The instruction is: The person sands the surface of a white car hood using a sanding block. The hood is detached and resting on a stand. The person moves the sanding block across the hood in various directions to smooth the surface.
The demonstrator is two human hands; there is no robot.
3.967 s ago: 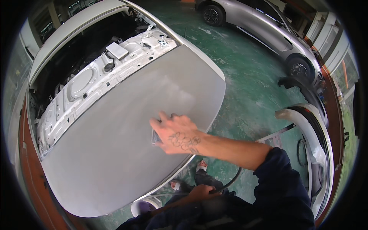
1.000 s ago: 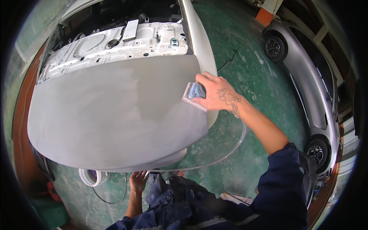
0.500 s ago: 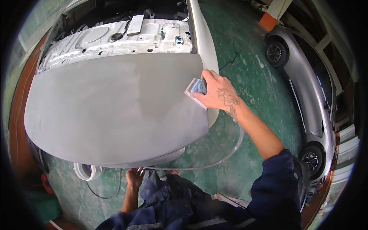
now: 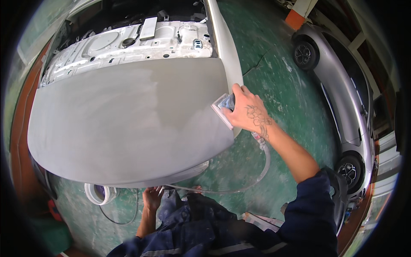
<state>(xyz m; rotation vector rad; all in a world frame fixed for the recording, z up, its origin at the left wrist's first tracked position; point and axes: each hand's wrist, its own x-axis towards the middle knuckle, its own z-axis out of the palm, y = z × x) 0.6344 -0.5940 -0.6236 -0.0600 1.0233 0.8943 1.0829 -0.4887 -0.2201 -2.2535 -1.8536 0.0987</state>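
My right hand (image 4: 250, 109) grips a blue-and-grey hand sander (image 4: 222, 109) with a pale rectangular pad, resting on the right edge of the matte grey trunk lid (image 4: 128, 124). A translucent hose (image 4: 265, 167) curves down from the tool toward my left hand (image 4: 152, 198). That hand is low, just below the lid's near edge, its fingers loosely curled at the hose; their exact grip is partly hidden.
The white car body (image 4: 233, 55) has exposed rear metalwork (image 4: 98, 49). A silver car (image 4: 351, 111) stands at the right. A white bucket (image 4: 91, 192) sits below the lid at left, beside a thin hose (image 4: 120, 222). An orange-based pillar (image 4: 295, 19) rises behind.
Since four seconds ago, my view has turned and my right hand has moved to the lid's right edge. Over the last half second, the sander has shifted slightly right and toward me.
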